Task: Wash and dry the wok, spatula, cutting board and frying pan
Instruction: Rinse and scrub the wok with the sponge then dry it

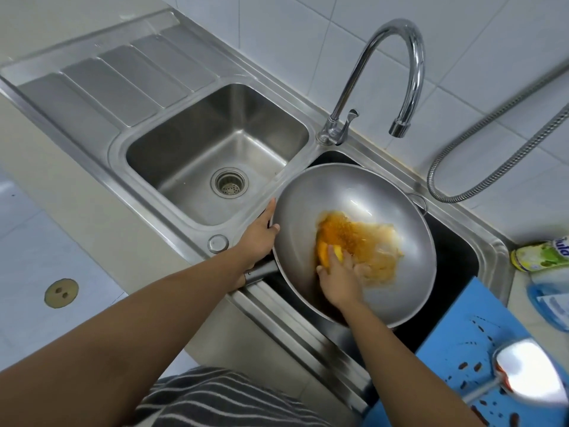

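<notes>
Steel double sink [200, 127] under white tiles. Over right basin, tilted wok [354, 192], orange grease half scrubbed. Near right, stained blue cutting board [446, 365] bearing spatula [523, 377], seemingly unwashed. Left hand [258, 238] gripping wok's near rim; right hand [338, 274] clutching yellow sponge [328, 252] inside. Frying pan unseen. Probably early going.

Glossy white square wall tiles [308, 26] run along the far side. A beige stone tabletop [61, 186] carries a stainless steel sink unit [123, 75] with a ribbed drainboard at far left. Pale blue floor tiles [30, 257] lie at near left, with a round brass-coloured floor drain cover [61, 293].
</notes>
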### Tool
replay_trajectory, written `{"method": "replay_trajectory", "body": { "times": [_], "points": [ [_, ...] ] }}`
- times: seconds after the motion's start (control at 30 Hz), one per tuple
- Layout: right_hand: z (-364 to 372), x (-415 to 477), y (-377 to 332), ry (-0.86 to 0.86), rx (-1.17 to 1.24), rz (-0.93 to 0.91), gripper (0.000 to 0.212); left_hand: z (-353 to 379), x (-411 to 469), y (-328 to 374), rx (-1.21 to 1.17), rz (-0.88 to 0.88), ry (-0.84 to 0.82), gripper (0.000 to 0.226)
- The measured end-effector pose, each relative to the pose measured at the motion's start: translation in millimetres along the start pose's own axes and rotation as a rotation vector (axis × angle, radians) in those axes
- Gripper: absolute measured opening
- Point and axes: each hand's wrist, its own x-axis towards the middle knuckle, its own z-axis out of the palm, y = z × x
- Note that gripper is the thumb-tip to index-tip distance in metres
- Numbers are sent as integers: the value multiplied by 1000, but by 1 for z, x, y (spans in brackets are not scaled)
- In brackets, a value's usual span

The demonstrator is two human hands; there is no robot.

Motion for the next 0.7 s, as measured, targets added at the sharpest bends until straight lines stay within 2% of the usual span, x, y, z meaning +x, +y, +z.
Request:
{"method": "replay_trajectory", "body": {
  "times": [0.1, 0.27, 0.3, 0.43, 0.47, 0.5, 0.57, 0.6, 0.63, 0.7],
  "points": [
    [1, 15, -3, 19, -13, -138, 58, 1, 2, -2, 70, 30, 25, 62],
    [-9, 48, 2, 146, -42, 163, 66, 2, 8, -9, 80, 49, 41, 62],
    [-8, 51, -6, 147, -25, 169, 68, 3, 9, -10, 78, 42, 43, 61],
    [-9, 78, -17, 188, -124, -147, 75, 4, 9, -8, 93, 36, 52, 61],
    [-12, 90, -15, 220, -111, -161, 73, 4, 10, -9, 97, 28, 60, 60],
    [-16, 101, -14, 264, -60, -103, 70, 4, 10, -10, 98, 26, 66, 60],
    [-20, 114, -24, 335, 108, 129, 67, 3, 10, -11, 108, 25, 70, 60],
    [-21, 116, -34, 344, 154, 171, 66, 3, 10, -11, 119, 18, 69, 60],
    [-21, 115, -45, 346, 154, 111, 66, 3, 10, -11, 126, 10, 69, 60],
    [-18, 116, -51, 353, 63, -217, 64, 3, 9, -9, 121, 1, 68, 61]
  ]
}}
